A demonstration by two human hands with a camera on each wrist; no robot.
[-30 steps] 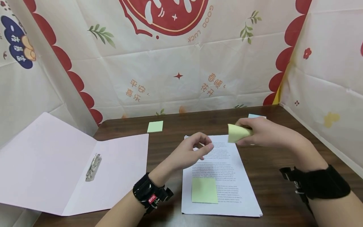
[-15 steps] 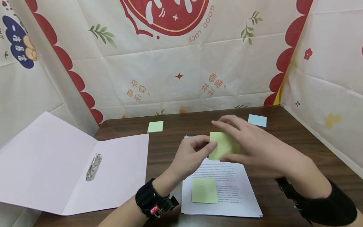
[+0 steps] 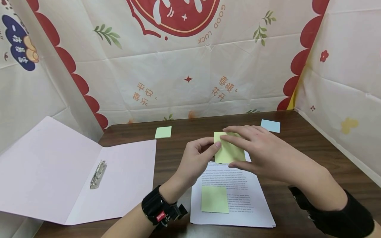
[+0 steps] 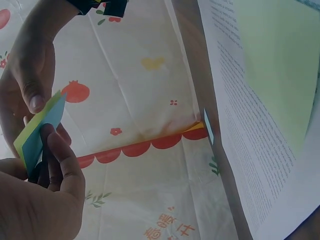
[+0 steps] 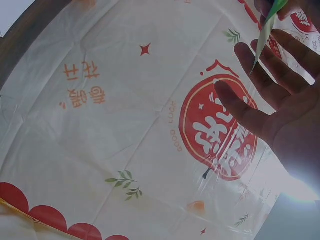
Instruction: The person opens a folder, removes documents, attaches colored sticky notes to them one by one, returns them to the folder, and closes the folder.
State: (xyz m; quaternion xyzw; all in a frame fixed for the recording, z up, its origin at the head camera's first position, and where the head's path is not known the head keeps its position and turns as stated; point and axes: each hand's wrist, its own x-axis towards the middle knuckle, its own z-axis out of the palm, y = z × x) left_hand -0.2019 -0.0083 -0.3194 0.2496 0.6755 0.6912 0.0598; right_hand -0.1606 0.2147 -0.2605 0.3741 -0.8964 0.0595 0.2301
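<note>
Worktop (image 3: 170, 153): open folder (image 3: 47, 172) at left edge, left cover reaching past it; clip (image 3: 98, 175) on folder's right half, near the fold; paper stack (image 3: 242, 193) towards front edge, right of folder; flat note (image 3: 215, 199) on stack's front-left part; held pad (image 3: 229, 153) above stack's rear end, between left grip (image 3: 193, 162) and right grip (image 3: 259, 148); one pad (image 3: 163, 132) behind folder; another pad (image 3: 270, 126) towards back-right corner; cloth (image 3: 166, 66) behind back edge.

Office-like desk (image 3: 171, 148): clip folder (image 3: 128, 178), printed pages (image 3: 242, 193), patterned sheeting (image 3: 154, 72).

Your brown table (image 3: 169, 152) carries an open folder (image 3: 74, 172), printed sheets (image 3: 250, 198), a green pad (image 3: 163, 132) and what looks like a blue pad (image 3: 270, 126).
</note>
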